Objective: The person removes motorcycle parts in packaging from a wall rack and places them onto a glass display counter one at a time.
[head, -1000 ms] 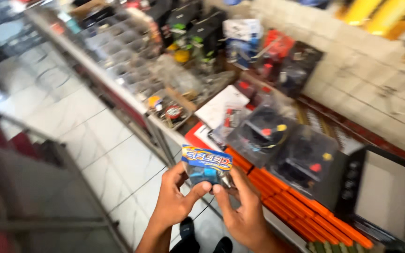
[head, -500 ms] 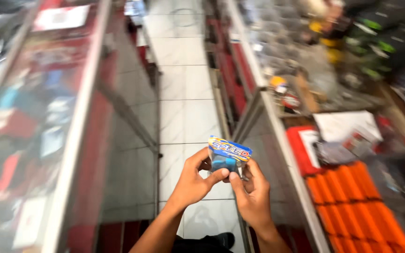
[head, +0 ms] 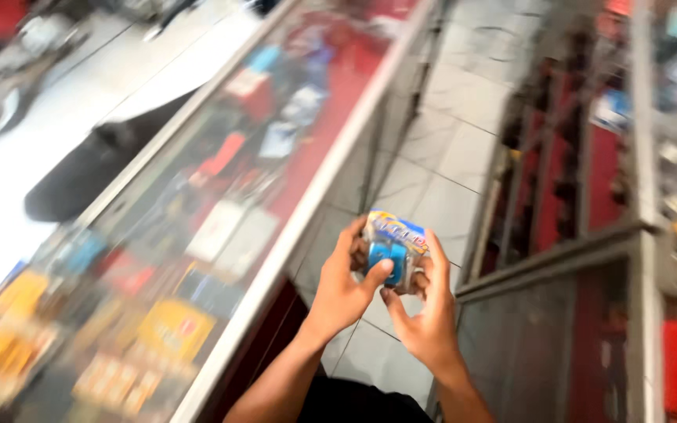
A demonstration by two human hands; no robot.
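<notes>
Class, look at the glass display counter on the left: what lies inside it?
Inside the glass display counter, blurred packets in yellow, blue, white and red lie on a red lining. Their kinds cannot be told; glare and motion blur hide details.

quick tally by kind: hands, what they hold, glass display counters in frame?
Bare hands: 2, left hand and right hand
Small blue blister-packed item with a printed card, held by both hands: 1
Glass-topped display counters: 2, left counter and right counter
Total: 5

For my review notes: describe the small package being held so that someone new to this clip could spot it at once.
Between the long glass display counter on the left and the metal-framed glass case on the right runs a pale tiled floor aisle. Above it, the left hand and right hand hold a small blue clear-plastic packet with a yellow-and-blue top, the only item outside the cases.
</notes>
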